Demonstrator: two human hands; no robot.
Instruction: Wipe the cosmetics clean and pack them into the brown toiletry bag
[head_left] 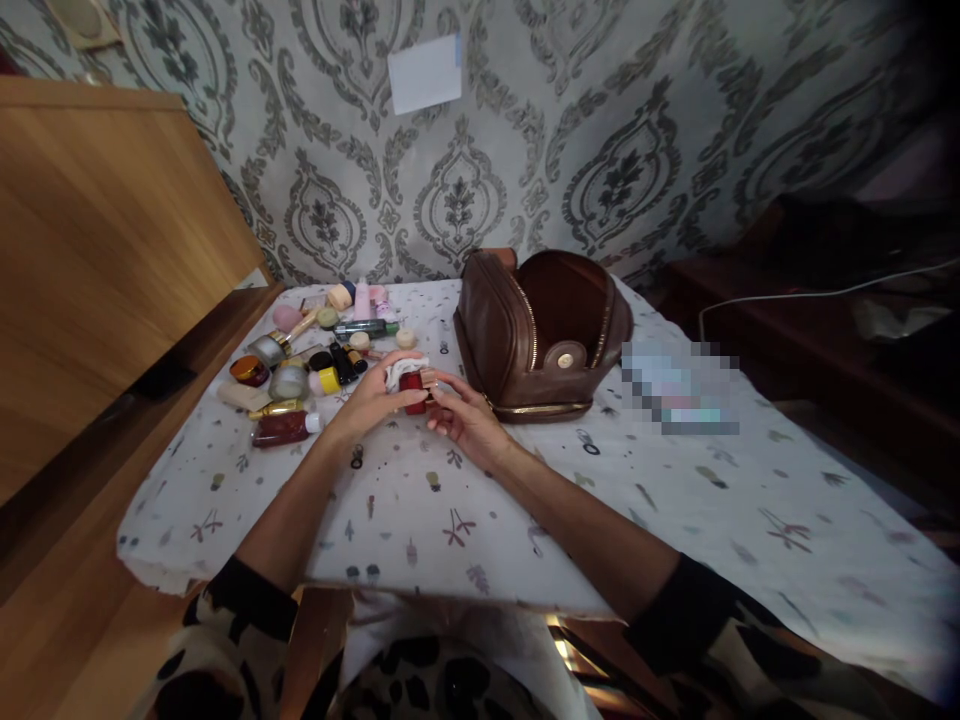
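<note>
A small red bottle (412, 394) with a rose-gold cap is held upright above the cloth. My left hand (369, 402) is closed around it, with a crumpled white cloth or tissue (397, 371) between the fingers. From the other side, my right hand (474, 428) has its thumb and fingers closed at the cap; the lower fingers curl beneath. Just beyond my right hand stands a brown leather toiletry bag (487, 335), its zipped top gaping. Many cosmetics lie left of my left hand, among them a dark red bottle (281, 430) with a white cap and a grey-lidded jar (289, 382).
A white patterned cloth (420, 540) covers the table. Further back lie a green-ended tube (366, 328), a pink tube (362, 298) and an amber jar (249, 371). A blurred-out flat item (679, 388) is right of the bag. A wooden cabinet (112, 270) borders the left.
</note>
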